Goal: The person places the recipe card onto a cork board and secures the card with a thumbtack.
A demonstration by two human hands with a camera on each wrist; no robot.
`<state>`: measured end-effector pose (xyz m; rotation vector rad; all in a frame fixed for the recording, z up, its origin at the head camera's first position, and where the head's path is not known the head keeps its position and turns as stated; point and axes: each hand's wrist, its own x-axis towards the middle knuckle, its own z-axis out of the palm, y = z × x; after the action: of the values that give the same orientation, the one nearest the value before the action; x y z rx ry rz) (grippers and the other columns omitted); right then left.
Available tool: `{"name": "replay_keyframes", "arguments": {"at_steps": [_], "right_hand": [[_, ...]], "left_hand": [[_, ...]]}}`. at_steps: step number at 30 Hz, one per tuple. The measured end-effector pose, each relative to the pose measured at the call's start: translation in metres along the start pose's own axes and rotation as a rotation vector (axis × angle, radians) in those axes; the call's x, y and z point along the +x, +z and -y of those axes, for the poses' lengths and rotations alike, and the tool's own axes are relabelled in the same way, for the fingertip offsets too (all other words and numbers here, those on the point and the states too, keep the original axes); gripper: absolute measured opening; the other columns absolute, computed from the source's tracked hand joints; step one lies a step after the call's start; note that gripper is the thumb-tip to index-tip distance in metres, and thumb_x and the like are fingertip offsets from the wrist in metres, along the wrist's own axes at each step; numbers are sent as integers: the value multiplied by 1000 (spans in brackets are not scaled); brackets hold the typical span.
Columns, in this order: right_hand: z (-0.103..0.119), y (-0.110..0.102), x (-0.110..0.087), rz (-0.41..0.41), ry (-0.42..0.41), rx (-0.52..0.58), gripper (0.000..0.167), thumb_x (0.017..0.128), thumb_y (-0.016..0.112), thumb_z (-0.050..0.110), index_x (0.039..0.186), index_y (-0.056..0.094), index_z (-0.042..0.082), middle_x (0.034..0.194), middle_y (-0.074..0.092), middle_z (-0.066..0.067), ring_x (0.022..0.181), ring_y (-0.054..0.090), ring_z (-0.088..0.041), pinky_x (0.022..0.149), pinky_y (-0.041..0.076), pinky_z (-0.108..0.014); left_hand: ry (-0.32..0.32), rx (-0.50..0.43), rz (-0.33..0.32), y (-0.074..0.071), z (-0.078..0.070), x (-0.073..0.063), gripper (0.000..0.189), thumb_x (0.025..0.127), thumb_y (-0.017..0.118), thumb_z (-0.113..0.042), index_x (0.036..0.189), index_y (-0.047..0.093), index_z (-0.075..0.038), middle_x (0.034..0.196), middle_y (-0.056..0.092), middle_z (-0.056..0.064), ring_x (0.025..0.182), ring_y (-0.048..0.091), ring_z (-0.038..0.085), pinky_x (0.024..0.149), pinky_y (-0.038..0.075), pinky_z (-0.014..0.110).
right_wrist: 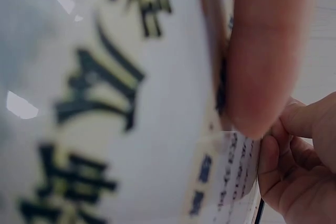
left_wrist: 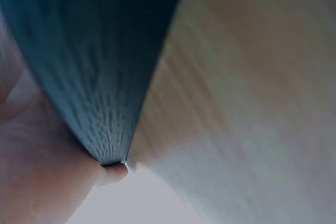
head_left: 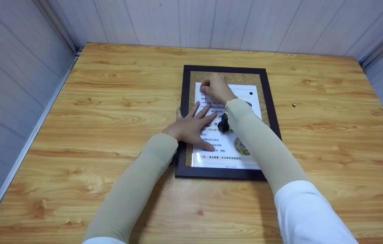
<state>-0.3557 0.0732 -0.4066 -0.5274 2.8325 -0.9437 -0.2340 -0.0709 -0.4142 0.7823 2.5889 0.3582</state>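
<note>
A white printed sheet (head_left: 225, 159) with a glossy surface lies on a cork board (head_left: 242, 78) in a dark frame (head_left: 222, 174). My left hand (head_left: 193, 128) rests on the left side of the sheet with its fingers spread; its wrist crosses the frame's left edge. At the sheet's upper left corner, my right hand (head_left: 215, 87) is curled, with thumb and forefinger pinched together. Those fingertips (right_wrist: 273, 129) meet at the sheet in the right wrist view, and I cannot tell what small thing is between them. A round black pin (head_left: 251, 93) sits in the sheet's upper right corner.
A small shiny tack-like piece (head_left: 293, 105) lies on the wooden table (head_left: 330, 142) to the right of the frame. Pale panel walls (head_left: 194, 23) stand behind the table and at both sides.
</note>
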Motion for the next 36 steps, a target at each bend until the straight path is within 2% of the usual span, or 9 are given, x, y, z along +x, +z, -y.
{"name": "replay_keyframes", "arguments": {"at_steps": [13, 20, 36], "right_hand": [[2, -1, -2, -5, 31, 7, 15, 97, 63, 8, 95, 76, 1, 94, 67, -10, 87, 56, -21, 81, 47, -34], [3, -1, -3, -17, 27, 1, 15, 97, 64, 8, 92, 76, 1, 97, 67, -10, 96, 52, -23, 88, 45, -37], [6, 2, -4, -25, 1, -17, 17, 97, 62, 6, 91, 77, 1, 96, 68, -11, 90, 56, -23, 81, 48, -36]], "left_hand": [[7, -9, -1, 0, -1, -2, 117, 71, 64, -81, 160, 7, -33, 165, -14, -4, 147, -22, 28, 102, -13, 75], [4, -7, 5, 0, -1, -3, 116, 71, 64, -81, 160, 6, -34, 165, -14, -4, 147, -22, 27, 102, -13, 75], [0, -5, 9, 2, 1, -3, 116, 71, 65, -81, 160, 6, -35, 165, -13, -5, 147, -23, 26, 102, -11, 76]]}}
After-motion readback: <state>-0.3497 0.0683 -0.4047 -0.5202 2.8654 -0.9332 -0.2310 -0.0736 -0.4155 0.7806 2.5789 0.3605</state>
